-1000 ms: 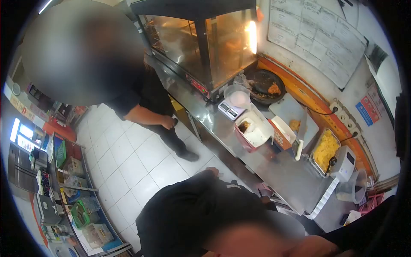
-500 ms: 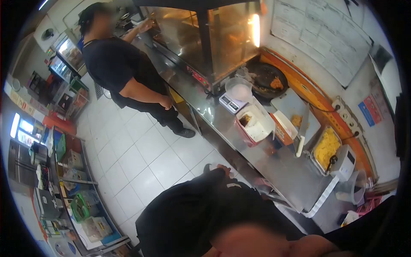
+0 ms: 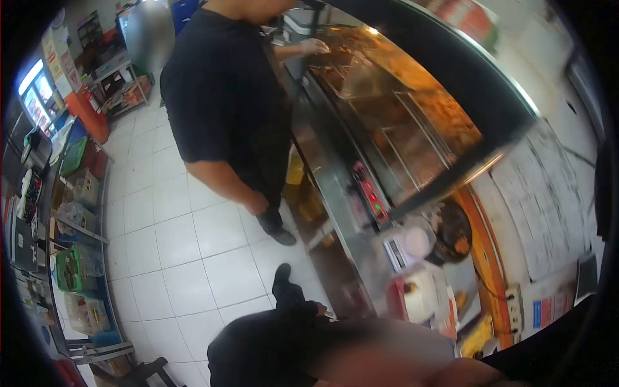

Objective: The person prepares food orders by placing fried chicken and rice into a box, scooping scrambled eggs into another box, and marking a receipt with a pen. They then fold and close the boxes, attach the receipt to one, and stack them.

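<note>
At centre left, open floor [image 3: 177, 271] ran to the bench [image 3: 340, 213] edge, wall sheet [image 3: 541, 193] unreadable, hands [image 3: 320, 309] obscured, grip impossible to tell

White-tiled floor [image 3: 174, 245] before you
Your steel counter [image 3: 342, 209] borders it along the left edge; orange trim [image 3: 493, 271] lines the right.

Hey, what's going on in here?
A person in dark clothes stands by a lit food cabinet, one hand reaching toward its far end; I can't tell if it holds anything. Lower down, another hand, seemingly the camera wearer's, shows beside a dark sleeve, its grip unclear. Near the cabinet are a scale, a dark pan and yellow food.
</note>
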Demonstrator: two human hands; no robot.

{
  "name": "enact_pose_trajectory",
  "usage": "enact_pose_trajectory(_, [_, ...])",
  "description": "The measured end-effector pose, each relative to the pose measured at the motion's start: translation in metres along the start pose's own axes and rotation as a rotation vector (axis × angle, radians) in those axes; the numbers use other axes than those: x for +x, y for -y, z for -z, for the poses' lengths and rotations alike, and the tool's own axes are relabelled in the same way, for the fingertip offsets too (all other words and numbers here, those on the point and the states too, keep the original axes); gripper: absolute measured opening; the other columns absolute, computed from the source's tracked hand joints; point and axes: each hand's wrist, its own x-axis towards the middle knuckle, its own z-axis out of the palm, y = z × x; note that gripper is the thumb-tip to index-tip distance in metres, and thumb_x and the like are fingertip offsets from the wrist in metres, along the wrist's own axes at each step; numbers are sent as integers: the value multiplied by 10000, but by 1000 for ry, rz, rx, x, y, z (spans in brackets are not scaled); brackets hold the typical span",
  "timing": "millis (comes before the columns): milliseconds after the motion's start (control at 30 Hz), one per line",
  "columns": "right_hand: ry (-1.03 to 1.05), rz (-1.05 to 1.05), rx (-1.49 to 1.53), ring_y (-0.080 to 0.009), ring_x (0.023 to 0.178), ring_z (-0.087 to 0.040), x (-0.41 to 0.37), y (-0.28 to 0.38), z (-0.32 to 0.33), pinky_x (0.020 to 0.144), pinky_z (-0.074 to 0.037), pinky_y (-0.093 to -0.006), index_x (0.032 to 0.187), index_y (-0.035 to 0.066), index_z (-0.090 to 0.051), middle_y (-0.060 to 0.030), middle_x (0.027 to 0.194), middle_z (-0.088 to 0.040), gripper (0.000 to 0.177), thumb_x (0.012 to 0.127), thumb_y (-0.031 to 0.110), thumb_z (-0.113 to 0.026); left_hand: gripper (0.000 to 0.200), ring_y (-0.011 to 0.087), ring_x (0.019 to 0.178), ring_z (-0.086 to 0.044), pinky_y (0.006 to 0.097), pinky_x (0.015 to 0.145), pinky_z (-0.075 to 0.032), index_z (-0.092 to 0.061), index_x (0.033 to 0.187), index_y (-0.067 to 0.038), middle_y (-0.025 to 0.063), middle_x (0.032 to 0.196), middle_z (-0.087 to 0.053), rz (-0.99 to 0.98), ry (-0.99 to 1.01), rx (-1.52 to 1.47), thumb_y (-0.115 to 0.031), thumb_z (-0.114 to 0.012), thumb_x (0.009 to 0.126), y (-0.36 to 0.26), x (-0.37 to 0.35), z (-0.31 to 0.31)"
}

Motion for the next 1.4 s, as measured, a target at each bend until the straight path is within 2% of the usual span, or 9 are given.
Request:
enact_pose_trajectory(200, [32, -28, -79, -344, 881, -625, 84, 89, 25, 776, -489, -449, 1155, 203, -562, -157, 909, -661, 457, 774, 451, -606, 426, 322, 1028, -623, 513, 833, -481, -632, 1114, -70, 148, 1086, -658, 490, -152, -384, -346, -540, 803, 110, -51, 100])
enact_pose_trajectory(267, [18, -42, -80, -347, 889, -623, 97, 113, 31, 783, -488, -448, 1168, 200, -552, -162, 917, -659, 474, 770, 451, -610, 475, 289, 1141, -569, 442, 927, -455, -565, 1254, -148, 125, 1247, -585, 614, -29, -430, -305, -539, 806, 134, -69, 144])
enact_pose_trajectory(367, [6, -63, -75, -352, 899, -621, 109, 140, 34, 792, -487, -448, 1187, 194, -539, -170, 928, -656, 500, 765, 450, -616, 420, 289, 1054, -620, 509, 848, -484, -625, 1152, -87, 126, 1139, -646, 448, 70, -179, -319, -535, 814, 182, -46, 165])
enact_pose_trajectory(567, [-10, -92, -86, -361, 921, -615, 120, 166, 43, 810, -486, -447, 1226, 184, -511, -186, 951, -651, 553, 755, 448, -628, 489, 312, 1090, -594, 485, 891, -475, -568, 1226, -82, 148, 1219, -595, 370, -130, -226, -332, -537, 808, 193, -5, 186])
enact_pose_trajectory(867, [-56, -168, -103, -375, 953, -607, 101, 158, 41, 837, -483, -446, 1284, 168, -469, -211, 984, -643, 636, 740, 445, -647, 481, 320, 1077, -599, 473, 899, -478, -588, 1195, -71, 157, 1183, -612, 377, -125, -204, -347, -530, 806, 174, -50, 238])
enact_pose_trajectory(1167, [82, -360, -289, -388, 985, -600, 72, 58, 31, 865, -481, -445, 1342, 152, -428, -235, 1018, -635, 723, 725, 443, -666, 478, 328, 1063, -604, 462, 908, -481, -607, 1164, -60, 166, 1147, -629, 308, -186, -72, -362, -523, 805, 206, 7, 173])
enact_pose_trajectory(1267, [179, -392, -383, -393, 996, -597, 76, 25, 27, 874, -480, -445, 1362, 147, -414, -243, 1029, -632, 752, 720, 442, -672, 447, 327, 1052, -613, 465, 892, -489, -633, 1124, -63, 161, 1122, -642, 414, -260, -182, -343, -555, 785, 201, -11, 170])
enact_pose_trajectory(1333, [158, -360, -366, -396, 1003, -595, 79, 37, 31, 880, -479, -445, 1375, 143, -405, -248, 1037, -630, 772, 716, 441, -676, 429, 325, 1047, -616, 465, 891, -489, -645, 1105, -63, 162, 1117, -645, 421, -165, -221, -322, -558, 775, 199, -26, 166])
enact_pose_trajectory(1400, [-33, -262, -167, -394, 1010, -592, 66, 75, 41, 864, -484, -444, 1350, 102, -428, -255, 1068, -618, 762, 712, 435, -677, 418, 324, 1042, -619, 461, 889, -490, -651, 1094, -63, 162, 1111, -647, 434, -153, -232, -307, -557, 768, 200, -36, 162])
